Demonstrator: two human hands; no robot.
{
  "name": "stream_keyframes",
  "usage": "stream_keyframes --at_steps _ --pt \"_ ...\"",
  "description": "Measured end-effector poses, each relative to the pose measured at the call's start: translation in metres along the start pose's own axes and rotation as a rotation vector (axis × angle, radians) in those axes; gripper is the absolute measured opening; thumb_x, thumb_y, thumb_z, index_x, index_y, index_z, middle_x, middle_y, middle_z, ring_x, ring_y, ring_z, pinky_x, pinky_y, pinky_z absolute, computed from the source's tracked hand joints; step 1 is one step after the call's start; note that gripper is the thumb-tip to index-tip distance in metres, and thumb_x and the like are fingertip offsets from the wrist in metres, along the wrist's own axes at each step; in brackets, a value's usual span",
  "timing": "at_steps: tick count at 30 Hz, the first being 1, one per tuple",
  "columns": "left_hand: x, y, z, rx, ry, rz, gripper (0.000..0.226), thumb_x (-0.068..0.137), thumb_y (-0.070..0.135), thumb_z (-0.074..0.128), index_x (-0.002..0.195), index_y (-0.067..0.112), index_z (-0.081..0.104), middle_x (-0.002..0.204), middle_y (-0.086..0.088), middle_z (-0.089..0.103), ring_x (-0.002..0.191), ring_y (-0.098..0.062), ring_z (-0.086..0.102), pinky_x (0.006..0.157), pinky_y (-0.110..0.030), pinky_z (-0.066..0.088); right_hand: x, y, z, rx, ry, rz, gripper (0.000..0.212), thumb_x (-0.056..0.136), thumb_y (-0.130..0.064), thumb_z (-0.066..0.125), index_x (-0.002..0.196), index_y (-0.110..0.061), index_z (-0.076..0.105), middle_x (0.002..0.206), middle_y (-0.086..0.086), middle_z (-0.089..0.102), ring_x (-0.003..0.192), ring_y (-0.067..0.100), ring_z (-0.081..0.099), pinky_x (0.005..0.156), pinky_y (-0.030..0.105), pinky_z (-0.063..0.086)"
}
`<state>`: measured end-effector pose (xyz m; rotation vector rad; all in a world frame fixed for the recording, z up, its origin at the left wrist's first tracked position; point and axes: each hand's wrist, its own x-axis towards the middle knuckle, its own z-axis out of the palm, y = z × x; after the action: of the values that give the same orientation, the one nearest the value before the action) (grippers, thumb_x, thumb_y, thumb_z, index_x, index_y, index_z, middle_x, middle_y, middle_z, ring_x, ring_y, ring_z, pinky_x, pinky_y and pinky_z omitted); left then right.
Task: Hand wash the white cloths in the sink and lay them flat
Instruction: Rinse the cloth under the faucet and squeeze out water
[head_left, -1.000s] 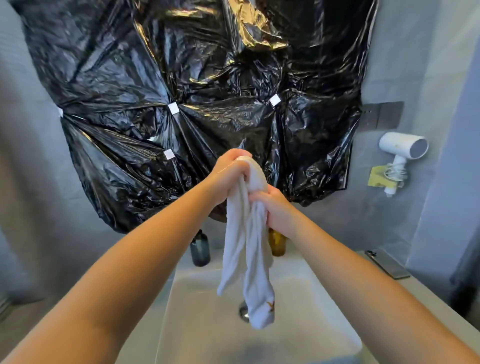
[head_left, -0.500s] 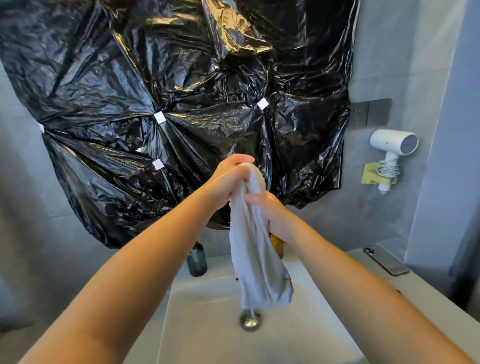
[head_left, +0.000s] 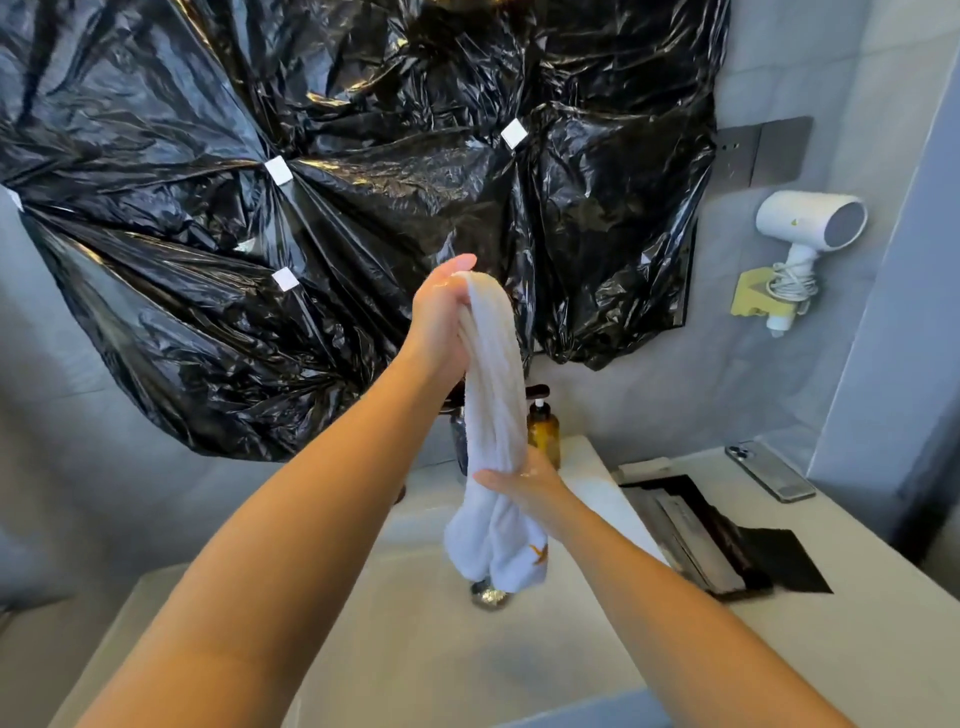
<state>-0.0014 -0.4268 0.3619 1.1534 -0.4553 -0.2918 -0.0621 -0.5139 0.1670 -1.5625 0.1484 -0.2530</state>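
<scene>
The white cloth (head_left: 493, 374) is held hanging over the sink (head_left: 415, 654): its folded top is gripped by the raised left hand (head_left: 441, 312), its lower part clasped by the curled right hand (head_left: 524, 480). The drain (head_left: 485, 598) is partly hidden behind it.

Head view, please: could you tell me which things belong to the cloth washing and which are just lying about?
Job in hand:
white cloth, gripped at the top by the left hand and lower down by the right hand
sink below it

Lying about:
hair dryer
phone
amber pump bottle
black plastic sheeting
</scene>
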Motion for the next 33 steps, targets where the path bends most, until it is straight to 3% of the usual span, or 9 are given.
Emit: stream_keyframes --at_steps 4,7,9,12,16,21,24,28,33 --pt "-0.018 -0.020 -0.080 0.158 0.131 0.001 0.045 0.061 0.014 0.048 0.105 0.019 0.057 0.087 -0.004 0.060 0.076 -0.018 0.059 0.063 -0.029 0.048 0.001 -0.003 -0.026 -0.129 -0.004 -0.035 0.050 0.087 0.008 0.068 0.131 -0.013 0.057 0.117 -0.001 0.065 0.107 0.011 0.062 0.079 0.007 0.049" --pt "-0.046 -0.070 -0.152 0.463 0.166 -0.050 0.032 0.063 0.014 0.057 0.095 0.021 0.056 0.087 -0.003 0.058 0.077 -0.021 0.056 0.053 -0.020 0.044 0.010 -0.001 -0.036 -0.265 -0.038 0.035 0.051 0.080 0.010 0.071 0.126 -0.012 0.063 0.119 0.007 0.069 0.114 0.020 0.064 0.085 0.019 0.054" --pt "-0.067 -0.107 -0.188 0.783 0.077 -0.166 0.041 0.069 0.016 0.071 0.106 0.024 0.052 0.107 -0.001 0.059 0.102 -0.026 0.060 0.066 -0.020 0.049 0.017 0.001 -0.034 -0.318 -0.105 0.108 0.041 0.078 0.004 0.074 0.114 -0.015 0.064 0.107 0.009 0.069 0.105 0.021 0.064 0.085 0.029 0.054" --pt "-0.090 -0.151 -0.194 1.054 -0.238 -0.292 0.082 0.077 0.031 0.079 0.142 0.039 0.029 0.150 0.010 0.034 0.138 -0.010 0.036 0.103 -0.027 0.040 0.030 0.006 -0.025 -0.471 -0.321 0.074 0.021 0.091 -0.011 0.069 0.080 -0.025 0.057 0.077 -0.007 0.056 0.078 0.013 0.057 0.064 0.013 0.044" --pt "-0.081 -0.181 -0.138 0.802 -0.301 -0.230 0.093 0.071 0.027 0.085 0.145 0.035 0.029 0.139 0.021 0.043 0.121 0.015 0.045 0.092 -0.011 0.043 0.036 0.002 -0.012 -0.249 -0.389 0.245 0.036 0.074 -0.027 0.069 0.103 -0.013 0.051 0.094 0.005 0.053 0.088 0.015 0.051 0.069 0.025 0.041" --pt "-0.066 -0.227 -0.116 0.332 0.180 -0.288 0.049 0.058 0.020 0.066 0.107 0.016 0.069 0.106 -0.011 0.073 0.100 -0.028 0.069 0.084 -0.044 0.055 0.043 0.039 -0.035 -0.139 -0.347 0.248 0.043 0.074 -0.023 0.080 0.110 -0.028 0.056 0.107 0.001 0.065 0.097 0.011 0.066 0.084 0.026 0.055" --pt "-0.065 -0.259 -0.121 -0.016 0.358 -0.474 0.045 0.060 0.018 0.062 0.102 0.002 0.066 0.098 -0.026 0.066 0.087 -0.036 0.066 0.080 -0.047 0.052 0.034 0.088 -0.044 -0.110 -0.377 0.354 0.064 0.067 -0.034 0.084 0.123 -0.035 0.054 0.123 -0.001 0.064 0.115 0.015 0.063 0.101 0.035 0.051" --pt "-0.065 -0.294 -0.141 -0.126 0.422 -0.576 0.059 0.067 0.034 0.070 0.115 0.000 0.063 0.109 -0.027 0.068 0.095 -0.039 0.068 0.088 -0.054 0.053 0.019 0.146 -0.040 0.019 -0.358 0.491 0.058 0.083 -0.005 0.077 0.131 -0.029 0.055 0.126 0.000 0.070 0.118 0.017 0.066 0.101 0.038 0.053" --pt "-0.068 -0.326 -0.152 0.119 0.300 -0.389 0.063 0.081 0.055 0.065 0.129 0.016 0.055 0.118 -0.015 0.068 0.107 -0.032 0.068 0.090 -0.050 0.055 0.017 0.154 -0.021 0.277 -0.241 0.546 0.036 0.099 -0.008 0.056 0.134 -0.010 0.051 0.085 0.006 0.076 0.069 0.013 0.072 0.056 0.025 0.056"
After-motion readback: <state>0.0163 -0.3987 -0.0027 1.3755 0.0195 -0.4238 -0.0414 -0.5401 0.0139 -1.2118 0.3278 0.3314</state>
